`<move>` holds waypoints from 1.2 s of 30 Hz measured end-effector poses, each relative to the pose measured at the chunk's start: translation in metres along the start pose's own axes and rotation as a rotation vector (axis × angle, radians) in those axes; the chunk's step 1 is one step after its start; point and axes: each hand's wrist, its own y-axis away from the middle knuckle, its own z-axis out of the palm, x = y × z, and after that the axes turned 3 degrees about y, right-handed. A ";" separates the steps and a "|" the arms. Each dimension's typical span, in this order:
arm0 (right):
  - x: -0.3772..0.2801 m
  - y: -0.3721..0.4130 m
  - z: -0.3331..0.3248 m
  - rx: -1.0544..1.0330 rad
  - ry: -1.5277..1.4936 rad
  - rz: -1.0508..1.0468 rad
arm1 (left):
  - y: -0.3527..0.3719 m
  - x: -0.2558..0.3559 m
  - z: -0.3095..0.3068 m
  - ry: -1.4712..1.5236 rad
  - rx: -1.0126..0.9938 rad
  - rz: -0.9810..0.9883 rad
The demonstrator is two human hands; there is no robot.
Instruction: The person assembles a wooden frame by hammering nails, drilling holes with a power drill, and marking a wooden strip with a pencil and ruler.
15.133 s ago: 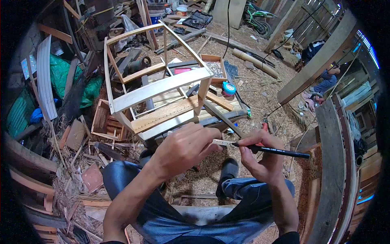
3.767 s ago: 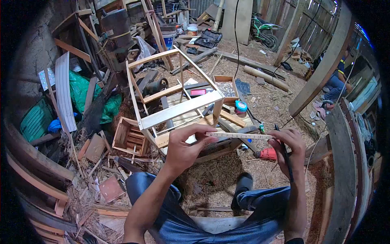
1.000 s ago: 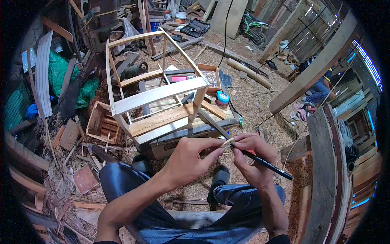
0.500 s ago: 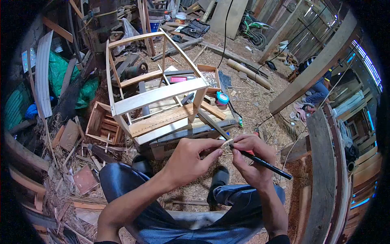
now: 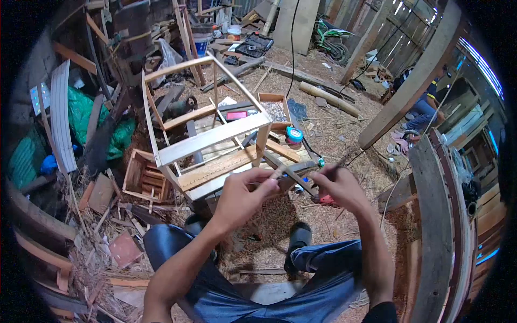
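Note:
My left hand (image 5: 243, 196) is closed in a pinch on a small pale wood piece (image 5: 278, 171), which pokes out past the thumb and forefinger. To its right, my right hand (image 5: 344, 188) is closed round a slim black pen-like tool (image 5: 342, 160); its upper part slants up from the fingers, and its exact kind is blurred. The two hands are apart. Beyond them stands a wooden frame (image 5: 215, 139) of pale strips on a low bench. A dark narrow bar (image 5: 293, 175) runs from the bench between my hands.
On the bench are a turquoise tape measure (image 5: 294, 135) and a shallow wooden tray (image 5: 276, 98). An open wooden box (image 5: 141, 177) stands at left. Planks (image 5: 433, 215) rise at right beside a post (image 5: 412, 81). Another person (image 5: 423, 110) crouches far right. Shavings cover the ground.
My hands have drawn apart, the left with the pale wood piece moving left and up. The black tool has swung from pointing down-right to pointing upward in my right hand.

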 end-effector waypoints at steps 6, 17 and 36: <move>0.060 -0.117 0.024 -0.189 0.512 -0.182 | -0.011 -0.019 -0.005 0.108 0.085 -0.123; 0.058 -0.160 0.051 0.406 0.637 -0.550 | -0.002 -0.053 -0.007 -0.528 0.026 -0.069; 0.019 -0.091 0.105 -0.446 0.142 -0.745 | 0.021 -0.075 -0.035 -0.162 0.006 -0.310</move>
